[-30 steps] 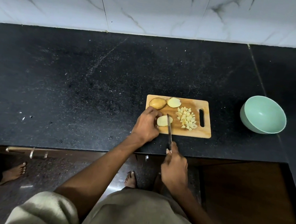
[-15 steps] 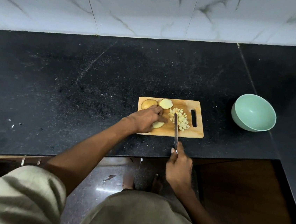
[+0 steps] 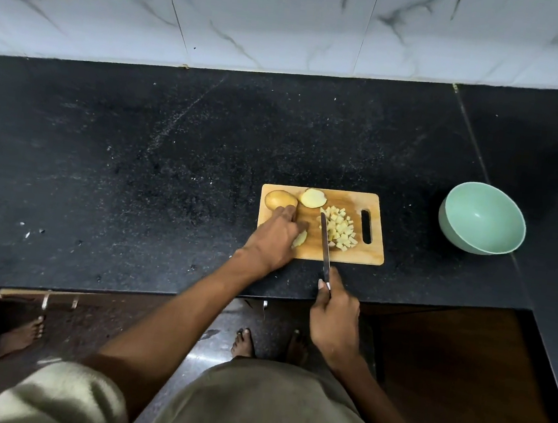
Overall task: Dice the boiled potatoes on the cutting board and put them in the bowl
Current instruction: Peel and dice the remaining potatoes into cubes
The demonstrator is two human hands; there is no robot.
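Wooden cutting board (image 3: 349, 253) lies on the black counter (image 3: 136, 179), and the head view, the only one, shows the job roughly at its midpoint. At the board's 3 o'clock side, beside the handle slot, a heap of pale diced potato (image 3: 339, 229) is already cut. At 11 o'clock sits a potato with its skin side up (image 3: 279, 199), whole or half I cannot tell, and at 12 o'clock a cut potato half (image 3: 312, 198) lies with its flesh showing; both are undiced.

The left hand (image 3: 276, 237) lies flat over a further potato piece (image 3: 300, 238) at the board's 7 o'clock; only the piece's edge shows, so whether the fingers pinch it or merely press on it I cannot tell. The right hand (image 3: 335, 320) is closed round the handle of a knife (image 3: 325, 240), whose blade runs up the board just left of the dice, seemingly touching the heap.

The mint-green bowl (image 3: 448, 229) stands well apart at the board's 3 o'clock and appears empty. Judging from this, three pieces remain to dice, and no transfer to the bowl has begun.
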